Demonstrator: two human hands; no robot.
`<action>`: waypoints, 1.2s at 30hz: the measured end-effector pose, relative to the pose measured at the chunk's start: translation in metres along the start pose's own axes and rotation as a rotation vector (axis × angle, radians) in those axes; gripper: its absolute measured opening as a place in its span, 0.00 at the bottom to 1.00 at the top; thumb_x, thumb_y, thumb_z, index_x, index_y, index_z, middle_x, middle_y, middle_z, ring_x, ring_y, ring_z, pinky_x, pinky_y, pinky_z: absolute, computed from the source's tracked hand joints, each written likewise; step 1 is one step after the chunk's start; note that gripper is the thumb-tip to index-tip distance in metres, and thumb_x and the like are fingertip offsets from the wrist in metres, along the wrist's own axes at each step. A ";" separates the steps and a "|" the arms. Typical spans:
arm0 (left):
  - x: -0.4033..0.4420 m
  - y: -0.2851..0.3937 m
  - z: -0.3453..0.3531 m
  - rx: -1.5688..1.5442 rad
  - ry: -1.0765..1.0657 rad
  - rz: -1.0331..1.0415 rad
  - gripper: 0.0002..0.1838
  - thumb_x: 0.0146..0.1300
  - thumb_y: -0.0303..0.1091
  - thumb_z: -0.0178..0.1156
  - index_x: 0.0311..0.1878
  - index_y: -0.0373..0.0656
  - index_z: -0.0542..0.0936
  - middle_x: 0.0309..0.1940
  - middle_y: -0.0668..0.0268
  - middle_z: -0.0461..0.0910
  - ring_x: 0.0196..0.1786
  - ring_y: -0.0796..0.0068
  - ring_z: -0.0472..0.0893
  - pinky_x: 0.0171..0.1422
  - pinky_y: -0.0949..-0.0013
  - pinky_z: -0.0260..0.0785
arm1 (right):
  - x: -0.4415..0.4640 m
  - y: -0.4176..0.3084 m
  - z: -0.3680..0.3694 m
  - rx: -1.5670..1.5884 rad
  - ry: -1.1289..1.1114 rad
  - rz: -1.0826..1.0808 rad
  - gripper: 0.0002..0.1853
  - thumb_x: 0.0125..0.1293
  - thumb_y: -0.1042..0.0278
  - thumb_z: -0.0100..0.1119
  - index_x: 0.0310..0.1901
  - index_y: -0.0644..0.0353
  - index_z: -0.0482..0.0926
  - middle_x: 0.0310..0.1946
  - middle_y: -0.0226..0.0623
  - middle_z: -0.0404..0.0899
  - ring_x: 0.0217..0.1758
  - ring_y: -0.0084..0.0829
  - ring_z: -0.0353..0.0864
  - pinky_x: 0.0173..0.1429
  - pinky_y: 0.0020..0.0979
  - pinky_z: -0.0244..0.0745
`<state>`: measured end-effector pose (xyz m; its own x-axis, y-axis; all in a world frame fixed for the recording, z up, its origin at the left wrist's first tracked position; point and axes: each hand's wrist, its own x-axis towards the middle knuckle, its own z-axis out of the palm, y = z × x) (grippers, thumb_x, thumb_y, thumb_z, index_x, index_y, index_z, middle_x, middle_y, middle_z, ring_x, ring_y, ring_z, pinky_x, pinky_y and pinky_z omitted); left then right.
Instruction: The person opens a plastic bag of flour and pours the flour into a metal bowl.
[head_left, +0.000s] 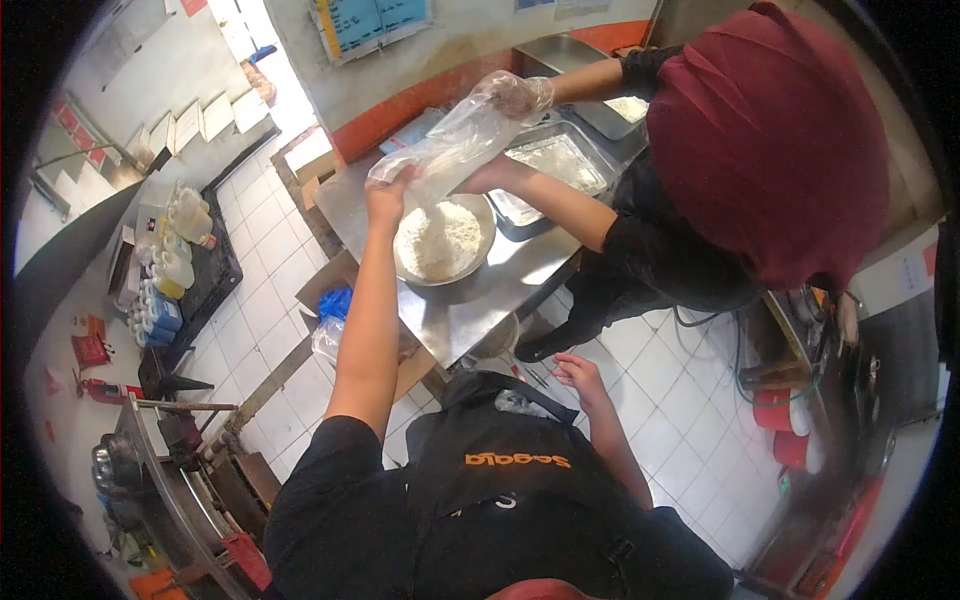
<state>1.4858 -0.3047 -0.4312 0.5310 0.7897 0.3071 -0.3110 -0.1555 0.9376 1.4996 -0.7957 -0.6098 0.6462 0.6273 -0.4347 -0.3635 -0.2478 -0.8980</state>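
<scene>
My left hand (388, 197) is raised over the near edge of the steel table, its fingers closed on the edge of a clear plastic bag (448, 150). Below the bag's lower end sits a round metal bowl (470, 272) holding white flour (438, 240). A co-worker's hand (512, 97) is at the far end of the bag, seen through or against the plastic. Their other hand (490, 176) supports the bag above the bowl. Low by my apron, my right hand (580, 378) is held away from everything, fingers apart with nothing in them.
The co-worker, in a maroon head covering (770, 150), leans in from the right. A tray (550, 180) with white powder rests on the steel table (440, 315). A cardboard box (345, 275) with plastic bags stands below. Bottles (175, 265) are at left.
</scene>
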 end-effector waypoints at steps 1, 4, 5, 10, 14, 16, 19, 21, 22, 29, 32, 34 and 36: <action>0.001 -0.002 0.001 -0.018 0.005 0.000 0.13 0.60 0.29 0.67 0.46 0.35 0.82 0.41 0.64 0.85 0.41 0.74 0.82 0.48 0.68 0.73 | 0.001 0.003 -0.002 -0.016 -0.048 -0.057 0.19 0.67 0.65 0.55 0.58 0.62 0.76 0.53 0.34 0.81 0.48 0.25 0.82 0.51 0.26 0.73; -0.005 0.014 0.006 -0.003 0.052 0.037 0.12 0.60 0.27 0.67 0.45 0.34 0.82 0.40 0.63 0.85 0.40 0.73 0.83 0.47 0.69 0.73 | -0.004 -0.020 0.019 0.050 0.052 0.122 0.19 0.67 0.65 0.56 0.58 0.62 0.76 0.53 0.34 0.81 0.47 0.24 0.82 0.50 0.24 0.73; -0.005 0.014 0.005 -0.002 0.052 0.037 0.12 0.60 0.27 0.67 0.45 0.34 0.82 0.40 0.63 0.85 0.40 0.73 0.83 0.47 0.69 0.73 | -0.003 -0.020 0.021 0.057 0.050 0.117 0.19 0.67 0.65 0.56 0.58 0.62 0.77 0.52 0.34 0.81 0.47 0.24 0.82 0.50 0.24 0.73; -0.006 0.018 0.005 -0.015 0.058 0.019 0.12 0.59 0.29 0.69 0.43 0.33 0.83 0.37 0.63 0.85 0.37 0.75 0.82 0.44 0.70 0.73 | -0.003 -0.025 0.029 0.061 0.038 0.133 0.19 0.68 0.66 0.56 0.58 0.61 0.77 0.53 0.33 0.81 0.47 0.23 0.82 0.50 0.23 0.73; -0.017 0.046 0.009 0.278 0.107 -0.074 0.13 0.58 0.31 0.70 0.41 0.32 0.84 0.36 0.63 0.85 0.35 0.76 0.81 0.42 0.70 0.72 | -0.006 -0.025 0.030 0.045 0.028 0.152 0.19 0.68 0.65 0.56 0.58 0.61 0.76 0.53 0.34 0.81 0.48 0.24 0.82 0.50 0.24 0.72; -0.013 0.039 0.006 0.242 0.115 -0.085 0.14 0.57 0.32 0.71 0.42 0.32 0.84 0.35 0.63 0.85 0.34 0.76 0.81 0.42 0.69 0.72 | -0.005 -0.024 0.028 0.044 0.015 0.142 0.19 0.68 0.65 0.56 0.58 0.61 0.76 0.53 0.34 0.81 0.48 0.24 0.82 0.50 0.24 0.72; -0.005 0.022 0.000 0.161 0.076 0.032 0.14 0.57 0.32 0.71 0.42 0.32 0.84 0.35 0.63 0.85 0.35 0.76 0.81 0.43 0.69 0.72 | -0.006 -0.022 0.027 0.048 0.026 0.151 0.19 0.68 0.65 0.55 0.58 0.62 0.76 0.53 0.34 0.81 0.48 0.25 0.82 0.51 0.25 0.73; -0.002 0.016 -0.003 0.117 0.070 0.033 0.13 0.57 0.31 0.70 0.42 0.33 0.84 0.36 0.64 0.85 0.36 0.76 0.81 0.43 0.69 0.72 | -0.002 -0.014 0.025 0.041 0.024 0.145 0.19 0.68 0.65 0.55 0.58 0.61 0.76 0.53 0.34 0.81 0.48 0.25 0.82 0.51 0.26 0.73; 0.000 0.013 -0.004 0.070 0.065 0.036 0.12 0.57 0.31 0.70 0.41 0.33 0.84 0.36 0.64 0.85 0.36 0.76 0.81 0.44 0.70 0.72 | 0.000 -0.010 0.024 0.039 0.024 0.142 0.19 0.68 0.65 0.55 0.58 0.61 0.76 0.53 0.34 0.81 0.48 0.25 0.82 0.51 0.26 0.73; 0.009 0.003 -0.005 -0.008 0.039 0.066 0.11 0.58 0.29 0.69 0.42 0.34 0.83 0.36 0.64 0.85 0.38 0.75 0.81 0.45 0.69 0.72 | -0.002 -0.006 0.023 0.075 0.046 0.173 0.18 0.68 0.65 0.55 0.58 0.61 0.77 0.52 0.32 0.81 0.47 0.23 0.82 0.50 0.24 0.73; 0.011 0.002 -0.006 -0.003 0.070 0.059 0.12 0.58 0.31 0.70 0.43 0.35 0.83 0.36 0.64 0.85 0.37 0.75 0.81 0.45 0.69 0.72 | -0.003 -0.006 0.023 0.085 0.055 0.175 0.18 0.68 0.65 0.55 0.57 0.61 0.77 0.52 0.32 0.81 0.47 0.22 0.81 0.49 0.24 0.73; 0.011 0.004 -0.008 0.131 0.075 0.010 0.13 0.58 0.32 0.71 0.42 0.34 0.82 0.36 0.64 0.85 0.38 0.75 0.81 0.45 0.70 0.72 | 0.002 0.008 0.019 0.095 0.067 0.175 0.18 0.68 0.65 0.55 0.57 0.62 0.77 0.52 0.33 0.81 0.47 0.22 0.81 0.49 0.24 0.73; 0.013 0.001 -0.007 0.062 0.070 0.018 0.14 0.57 0.32 0.71 0.42 0.34 0.82 0.37 0.64 0.85 0.38 0.75 0.81 0.45 0.70 0.72 | 0.015 0.036 0.008 0.203 -0.003 0.120 0.18 0.68 0.65 0.56 0.57 0.62 0.77 0.52 0.33 0.82 0.47 0.22 0.82 0.49 0.24 0.73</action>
<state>1.4866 -0.2908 -0.4277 0.4689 0.8256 0.3139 -0.2692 -0.2049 0.9410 1.4909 -0.7891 -0.6484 0.5882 0.6046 -0.5371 -0.5654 -0.1674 -0.8076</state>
